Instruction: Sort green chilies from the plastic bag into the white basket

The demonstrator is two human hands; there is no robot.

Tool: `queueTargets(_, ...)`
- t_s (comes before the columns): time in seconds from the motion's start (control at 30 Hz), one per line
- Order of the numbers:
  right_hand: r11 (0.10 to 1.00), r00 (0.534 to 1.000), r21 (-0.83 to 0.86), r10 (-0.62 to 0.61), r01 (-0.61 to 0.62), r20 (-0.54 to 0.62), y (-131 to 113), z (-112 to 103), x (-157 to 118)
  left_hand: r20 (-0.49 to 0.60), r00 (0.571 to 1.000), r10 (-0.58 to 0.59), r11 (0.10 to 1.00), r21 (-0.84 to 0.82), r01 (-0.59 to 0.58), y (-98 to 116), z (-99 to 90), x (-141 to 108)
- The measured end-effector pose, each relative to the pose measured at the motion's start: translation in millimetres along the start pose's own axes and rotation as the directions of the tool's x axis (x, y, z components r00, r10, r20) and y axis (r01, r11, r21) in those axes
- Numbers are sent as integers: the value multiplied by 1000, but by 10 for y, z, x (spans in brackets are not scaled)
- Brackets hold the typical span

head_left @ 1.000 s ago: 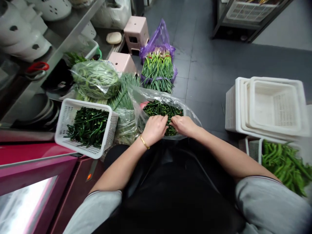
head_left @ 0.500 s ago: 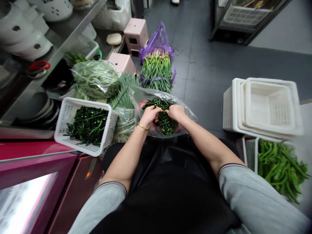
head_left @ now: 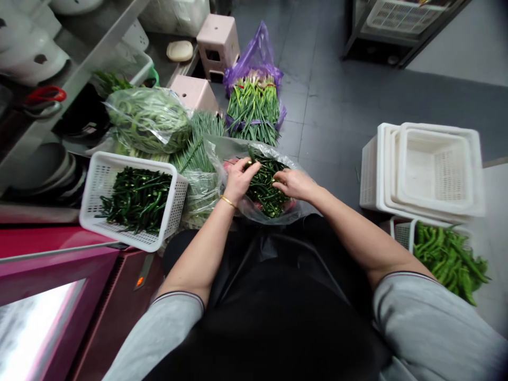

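Dark green chili peppers (head_left: pixel 266 185) fill a clear plastic bag (head_left: pixel 301 211) in front of my lap, with some red showing at its sides. Over the bag's left side, my left hand (head_left: pixel 239 182) is closed on a green chili (head_left: pixel 251 154) that sticks up past the fingertips. At the right side of the pile hovers my right hand (head_left: pixel 296 184), its thumb and fingers apart, with nothing clearly visible between them. To the left, a white basket (head_left: pixel 174 211) contains more dark green chilies (head_left: pixel 137 198), many with pale ends.
Bagged greens (head_left: pixel 148 119) and long green stalks (head_left: pixel 204 140) lie beyond the left basket. Scallions (head_left: pixel 254 108) rest in a purple bag (head_left: pixel 256 53) near pink stools (head_left: pixel 217 39). Stacked white baskets (head_left: pixel 371 174) and light green peppers (head_left: pixel 448 259) stand right. A red-fronted appliance (head_left: pixel 51 243) borders the left.
My hands have moved apart from their near-touching position over the bag. The right fingers have loosened from a pinch, while the left still grips a chili. The view has shifted slightly.
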State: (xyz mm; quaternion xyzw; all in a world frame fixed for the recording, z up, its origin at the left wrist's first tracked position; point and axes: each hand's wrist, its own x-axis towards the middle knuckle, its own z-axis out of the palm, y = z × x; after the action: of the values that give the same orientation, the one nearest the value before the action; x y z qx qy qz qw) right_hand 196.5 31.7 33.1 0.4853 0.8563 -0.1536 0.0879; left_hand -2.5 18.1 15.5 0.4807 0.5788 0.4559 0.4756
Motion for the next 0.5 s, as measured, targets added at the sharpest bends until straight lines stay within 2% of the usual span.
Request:
queueTargets(0.07,996,995,-21,87,-88,-44,79,23,-111,41,998,-47,993,-109,51,-62,-99,-30)
queueTargets(0.17,969,970,-110,229,-220,82,90,156,-162,97,987,-131,957,-249,151,-152,-173,-79)
queueTargets(0.23,964,954,-152,245,-220,174,51,260,-108,142,978,-150,938,-294,186,-166,-170,-136)
queueTargets(0.3,966,953,-161,232,-202,197,26,312,-28,194,973,-125,924,-334,185,-143,-148,-213)
queueTargets(0.37,978,970,-127,185,-166,160,44,286,30,272,955,-121,902,-372,220,-109,-129,-289)
queueTargets(0.43,988,987,-61,145,-141,72,93,212,48,363,915,-179,865,-386,322,-85,-122,-341)
queueTargets(0.5,992,991,-15,129,-129,24,136,156,31,397,888,-233,827,-400,396,-75,-123,-357)
